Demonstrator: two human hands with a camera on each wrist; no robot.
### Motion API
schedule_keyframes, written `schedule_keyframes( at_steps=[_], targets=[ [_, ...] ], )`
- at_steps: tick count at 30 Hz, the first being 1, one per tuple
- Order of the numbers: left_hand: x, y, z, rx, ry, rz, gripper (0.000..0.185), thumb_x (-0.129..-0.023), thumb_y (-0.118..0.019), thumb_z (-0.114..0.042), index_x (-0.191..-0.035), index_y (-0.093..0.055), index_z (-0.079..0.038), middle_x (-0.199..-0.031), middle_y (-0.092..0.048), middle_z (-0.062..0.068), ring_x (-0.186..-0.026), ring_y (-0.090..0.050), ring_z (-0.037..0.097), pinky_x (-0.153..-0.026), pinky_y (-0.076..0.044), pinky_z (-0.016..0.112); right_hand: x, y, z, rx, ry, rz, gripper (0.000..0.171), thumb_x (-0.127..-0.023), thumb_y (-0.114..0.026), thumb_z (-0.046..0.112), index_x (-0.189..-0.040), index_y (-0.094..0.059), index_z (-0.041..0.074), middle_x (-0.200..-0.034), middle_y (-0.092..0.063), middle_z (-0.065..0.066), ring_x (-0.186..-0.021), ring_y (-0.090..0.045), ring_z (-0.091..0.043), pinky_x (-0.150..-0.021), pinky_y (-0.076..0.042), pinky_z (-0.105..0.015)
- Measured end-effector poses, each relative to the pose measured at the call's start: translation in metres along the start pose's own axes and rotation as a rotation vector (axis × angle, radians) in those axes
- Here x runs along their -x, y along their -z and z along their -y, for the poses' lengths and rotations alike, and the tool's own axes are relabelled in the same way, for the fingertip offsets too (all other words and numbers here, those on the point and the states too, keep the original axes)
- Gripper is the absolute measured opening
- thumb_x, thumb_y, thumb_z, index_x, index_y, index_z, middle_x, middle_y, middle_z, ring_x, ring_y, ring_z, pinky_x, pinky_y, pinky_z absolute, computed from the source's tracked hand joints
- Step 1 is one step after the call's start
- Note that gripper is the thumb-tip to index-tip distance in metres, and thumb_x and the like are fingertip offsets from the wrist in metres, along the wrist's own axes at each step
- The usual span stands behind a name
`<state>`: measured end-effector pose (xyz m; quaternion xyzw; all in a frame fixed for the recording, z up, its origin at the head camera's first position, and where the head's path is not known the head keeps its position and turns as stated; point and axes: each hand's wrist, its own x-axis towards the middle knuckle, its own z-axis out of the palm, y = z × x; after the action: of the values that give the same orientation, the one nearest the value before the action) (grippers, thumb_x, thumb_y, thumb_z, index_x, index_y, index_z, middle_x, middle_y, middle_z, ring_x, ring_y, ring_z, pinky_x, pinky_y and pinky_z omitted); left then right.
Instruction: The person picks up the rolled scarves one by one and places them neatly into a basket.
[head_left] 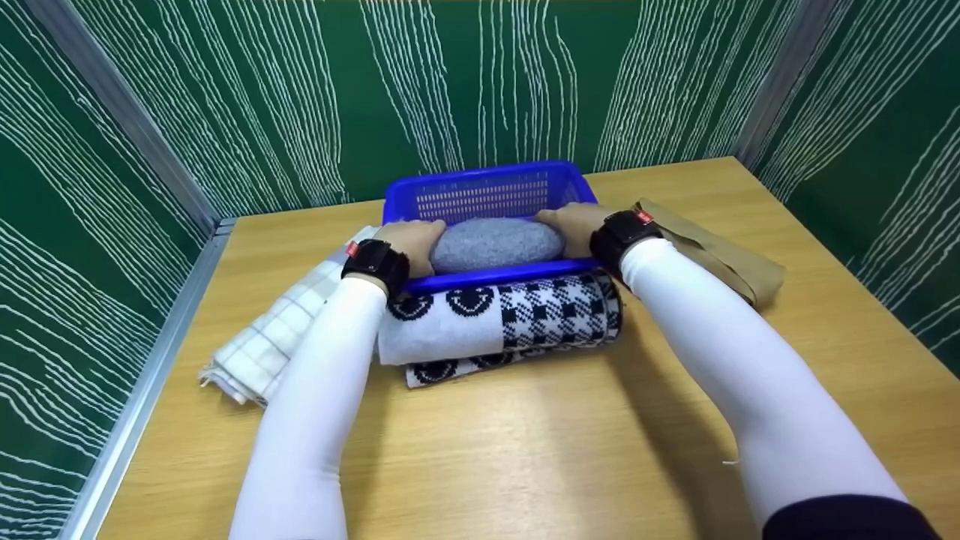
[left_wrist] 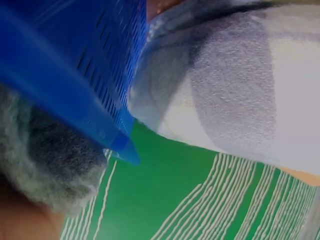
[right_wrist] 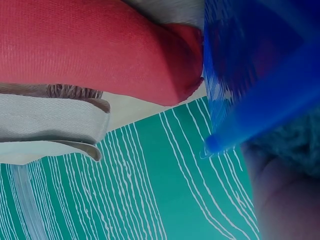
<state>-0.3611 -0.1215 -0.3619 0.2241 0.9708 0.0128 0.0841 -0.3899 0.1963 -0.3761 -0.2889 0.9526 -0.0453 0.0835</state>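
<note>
A fuzzy grey rolled cloth [head_left: 496, 246] lies across the opening of a blue plastic basket [head_left: 480, 174], above its near rim. My left hand [head_left: 414, 241] holds the roll's left end, and my right hand [head_left: 576, 225] grips its right end. Most fingertips are hidden in the head view. From the left wrist, the grey cloth [left_wrist: 60, 155] shows inside the basket's rim, with a blurred bit of the left hand [left_wrist: 27, 224] below it. The right wrist view shows part of the right hand [right_wrist: 287, 200] against the dark fuzzy cloth [right_wrist: 295, 142].
A black-and-white patterned roll [head_left: 495, 315] lies before the basket. Left of it is a checked white cloth [head_left: 281, 326]; at right, a tan folded cloth [head_left: 724, 262]. A red cloth [right_wrist: 100, 50] stands close to the basket in the right wrist view. Green walls [head_left: 262, 97] enclose the table.
</note>
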Motion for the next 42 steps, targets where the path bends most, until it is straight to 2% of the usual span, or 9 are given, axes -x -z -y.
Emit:
schedule_keyframes(
  at_steps=[13,19,23,27,30,33,36,39,42],
  targets=[
    [0.014,0.016,-0.006,0.038,-0.002,0.010,0.052,-0.087,-0.085,-0.022,-0.132,-0.063,-0.009,-0.130,-0.073,0.014,-0.125,-0.068,0.035,-0.112,-0.053,0.054,0.013,0.021,0.010,0.005,0.018,0.003,0.071,-0.084,-0.087,0.016,-0.149,-0.063,0.003,-0.138,-0.070,-0.030,-0.128,-0.066,-0.051,-0.115,-0.051,-0.063],
    [0.013,0.022,-0.002,0.059,0.019,0.022,0.051,-0.086,-0.087,-0.027,-0.131,-0.067,-0.011,-0.129,-0.073,0.010,-0.122,-0.068,0.031,-0.111,-0.054,0.053,0.018,0.031,0.014,-0.002,0.034,-0.023,0.062,-0.079,-0.087,0.013,-0.137,-0.071,0.001,-0.129,-0.075,-0.025,-0.123,-0.068,-0.048,-0.112,-0.053,-0.062],
    [0.015,0.028,-0.002,0.073,0.042,0.030,0.047,-0.087,-0.088,-0.028,-0.127,-0.071,-0.011,-0.123,-0.073,0.007,-0.115,-0.067,0.027,-0.106,-0.055,0.050,0.020,0.035,0.016,-0.004,0.028,-0.027,0.053,-0.078,-0.088,0.012,-0.128,-0.076,0.001,-0.119,-0.078,-0.021,-0.112,-0.072,-0.043,-0.105,-0.058,-0.058],
    [0.019,0.033,-0.003,0.096,0.055,0.021,0.037,-0.086,-0.085,-0.025,-0.118,-0.073,-0.010,-0.109,-0.069,0.005,-0.101,-0.063,0.025,-0.089,-0.054,0.045,0.021,0.039,0.018,-0.007,-0.003,-0.017,0.049,-0.078,-0.089,0.014,-0.124,-0.077,0.000,-0.117,-0.079,-0.020,-0.109,-0.074,-0.040,-0.101,-0.061,-0.054],
    [0.021,0.033,-0.003,0.107,0.059,0.018,0.025,-0.084,-0.080,-0.021,-0.104,-0.072,-0.010,-0.095,-0.061,0.003,-0.089,-0.057,0.023,-0.075,-0.047,0.041,0.021,0.040,0.020,-0.011,-0.027,-0.003,0.051,-0.080,-0.087,0.015,-0.127,-0.077,0.000,-0.121,-0.079,-0.022,-0.113,-0.074,-0.040,-0.104,-0.060,-0.054],
    [0.023,0.032,-0.003,0.109,0.054,0.019,0.015,-0.083,-0.076,-0.019,-0.091,-0.066,-0.011,-0.086,-0.052,0.002,-0.081,-0.051,0.022,-0.068,-0.041,0.038,0.020,0.038,0.019,-0.015,-0.022,-0.005,0.047,-0.080,-0.085,0.014,-0.125,-0.079,0.000,-0.119,-0.080,-0.021,-0.110,-0.075,-0.040,-0.101,-0.061,-0.054],
    [0.021,0.029,-0.003,0.089,0.046,0.024,0.019,-0.085,-0.074,-0.016,-0.081,-0.056,-0.015,-0.080,-0.044,0.000,-0.075,-0.045,0.021,-0.064,-0.035,0.036,0.019,0.034,0.017,-0.013,0.026,-0.030,0.038,-0.081,-0.084,0.012,-0.117,-0.081,0.000,-0.110,-0.082,-0.019,-0.101,-0.077,-0.038,-0.095,-0.064,-0.053],
    [0.018,0.024,-0.004,0.060,0.044,0.031,0.031,-0.088,-0.073,-0.013,-0.074,-0.046,-0.017,-0.075,-0.037,-0.001,-0.070,-0.040,0.019,-0.061,-0.031,0.036,0.018,0.028,0.014,-0.013,0.071,-0.058,0.031,-0.082,-0.084,0.010,-0.111,-0.083,-0.001,-0.101,-0.082,-0.018,-0.093,-0.078,-0.036,-0.088,-0.065,-0.051],
    [0.017,0.020,-0.006,0.034,0.046,0.033,0.034,-0.089,-0.072,-0.011,-0.072,-0.043,-0.018,-0.074,-0.040,-0.001,-0.070,-0.044,0.020,-0.061,-0.034,0.036,0.017,0.024,0.013,-0.020,0.081,-0.059,0.030,-0.083,-0.084,0.008,-0.111,-0.083,-0.002,-0.101,-0.082,-0.019,-0.093,-0.077,-0.037,-0.089,-0.065,-0.051]
  ],
)
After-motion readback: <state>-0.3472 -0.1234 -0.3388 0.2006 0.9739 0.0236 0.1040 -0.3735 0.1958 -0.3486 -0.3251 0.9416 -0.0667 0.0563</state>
